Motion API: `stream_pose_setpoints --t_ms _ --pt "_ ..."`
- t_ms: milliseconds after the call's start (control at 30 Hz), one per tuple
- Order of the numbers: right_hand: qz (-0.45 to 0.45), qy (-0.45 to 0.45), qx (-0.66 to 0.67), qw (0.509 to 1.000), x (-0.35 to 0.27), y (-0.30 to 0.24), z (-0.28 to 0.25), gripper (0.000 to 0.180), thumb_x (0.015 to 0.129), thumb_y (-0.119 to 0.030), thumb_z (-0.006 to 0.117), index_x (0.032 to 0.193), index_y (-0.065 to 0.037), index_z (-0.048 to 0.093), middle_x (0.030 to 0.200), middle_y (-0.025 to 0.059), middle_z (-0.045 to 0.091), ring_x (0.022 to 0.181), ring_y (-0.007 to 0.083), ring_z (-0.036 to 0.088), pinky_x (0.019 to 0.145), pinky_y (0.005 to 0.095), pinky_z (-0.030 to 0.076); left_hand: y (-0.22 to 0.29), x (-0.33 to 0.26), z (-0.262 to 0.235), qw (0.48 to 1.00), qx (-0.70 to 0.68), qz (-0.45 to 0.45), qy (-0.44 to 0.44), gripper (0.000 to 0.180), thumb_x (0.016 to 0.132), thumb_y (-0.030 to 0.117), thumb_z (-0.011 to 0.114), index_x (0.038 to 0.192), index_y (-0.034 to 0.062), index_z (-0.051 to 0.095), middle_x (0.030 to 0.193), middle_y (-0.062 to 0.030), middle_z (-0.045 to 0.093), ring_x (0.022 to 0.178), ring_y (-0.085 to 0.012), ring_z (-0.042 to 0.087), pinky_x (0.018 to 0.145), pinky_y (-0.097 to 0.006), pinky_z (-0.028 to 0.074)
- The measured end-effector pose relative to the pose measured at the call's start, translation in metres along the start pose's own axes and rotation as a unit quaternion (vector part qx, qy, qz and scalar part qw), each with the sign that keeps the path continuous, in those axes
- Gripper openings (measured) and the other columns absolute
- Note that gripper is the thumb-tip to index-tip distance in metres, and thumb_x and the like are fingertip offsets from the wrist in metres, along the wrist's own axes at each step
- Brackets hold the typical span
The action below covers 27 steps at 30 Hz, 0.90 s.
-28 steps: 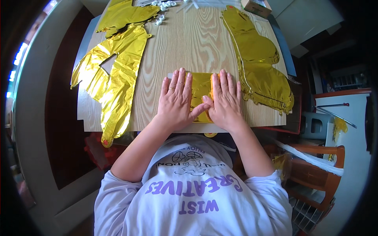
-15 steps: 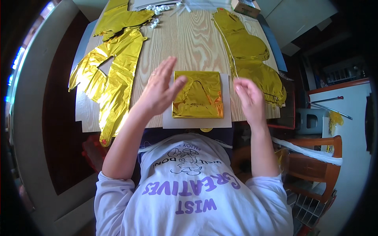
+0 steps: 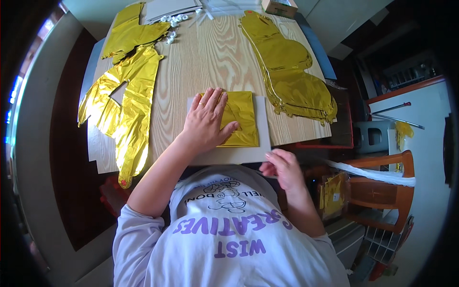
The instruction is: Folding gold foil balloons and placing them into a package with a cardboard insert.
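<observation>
A folded square of gold foil (image 3: pixel 241 119), a flattened foil balloon by its look, lies on a light grey card (image 3: pixel 264 126) at the table's front edge. My left hand (image 3: pixel 208 117) rests flat on the foil's left part, fingers stretched out and thumb apart. At the card's near right corner is my right hand (image 3: pixel 283 167), its fingers curled and pinching the corner; the underside of that grip is hidden. A flat gold foil balloon (image 3: pixel 299 81) lies to the right with a white string (image 3: pixel 262 62) along its left edge. Another shiny foil balloon (image 3: pixel 136 95) is spread out on the left.
More gold foil (image 3: pixel 126 36) lies at the far left. Small white rings (image 3: pixel 174 21), grey card sheets (image 3: pixel 167 9) and clear plastic strips (image 3: pixel 229 7) sit at the back, beside a cardboard box (image 3: pixel 279 7). A wooden chair (image 3: pixel 404 191) stands at the right.
My left hand has come down onto the folded foil. The right hand has moved from beside the string on the right balloon down to the card's near corner. The view has shifted slightly.
</observation>
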State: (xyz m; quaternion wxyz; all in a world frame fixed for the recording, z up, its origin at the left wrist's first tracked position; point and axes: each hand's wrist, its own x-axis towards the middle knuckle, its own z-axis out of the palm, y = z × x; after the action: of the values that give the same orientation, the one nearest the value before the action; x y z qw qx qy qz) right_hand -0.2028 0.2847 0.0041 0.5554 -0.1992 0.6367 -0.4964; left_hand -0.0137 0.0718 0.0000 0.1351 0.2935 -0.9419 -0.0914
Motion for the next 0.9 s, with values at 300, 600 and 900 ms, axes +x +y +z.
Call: stream_pose_setpoints --t_ms 300,600,900 --pt "-0.260 0.283 -0.207 0.900 -0.073 -0.093 -0.126 0.018 0.104 -0.014 0.057 0.114 -0.001 0.064 0.083 0.0052 0.070 0.068 0.0089 0.065 0.061 0.0227 0.049 -0.005 -0.009 0.002 1.000 -0.011 0.009 -0.018 0.084 0.099 0.061 0.045 0.155 -0.0015 0.036 0.162 -0.0214 0.033 0.154 -0.0367 0.025 0.126 -0.051 0.015" --pt "-0.256 0.171 -0.267 0.913 0.111 -0.105 -0.049 0.015 0.097 -0.014 0.064 0.103 -0.001 0.062 0.096 0.0142 0.074 0.074 0.0160 0.069 0.068 0.0287 0.053 0.001 -0.016 0.000 0.997 -0.020 0.023 0.068 0.078 0.099 0.053 0.053 0.155 0.0023 0.037 0.162 -0.0203 0.034 0.153 -0.0400 0.024 0.125 -0.053 0.016" --pt "-0.126 -0.138 -0.592 0.784 0.112 -0.127 0.009 0.021 0.082 -0.016 0.077 0.080 0.001 0.065 0.070 0.0162 0.065 0.068 0.0301 0.065 0.065 0.0411 0.051 -0.001 -0.030 -0.007 0.992 -0.010 0.004 0.124 0.065 0.094 0.045 0.062 0.143 0.0042 0.052 0.149 -0.0208 0.048 0.141 -0.0407 0.042 0.118 -0.058 0.028"
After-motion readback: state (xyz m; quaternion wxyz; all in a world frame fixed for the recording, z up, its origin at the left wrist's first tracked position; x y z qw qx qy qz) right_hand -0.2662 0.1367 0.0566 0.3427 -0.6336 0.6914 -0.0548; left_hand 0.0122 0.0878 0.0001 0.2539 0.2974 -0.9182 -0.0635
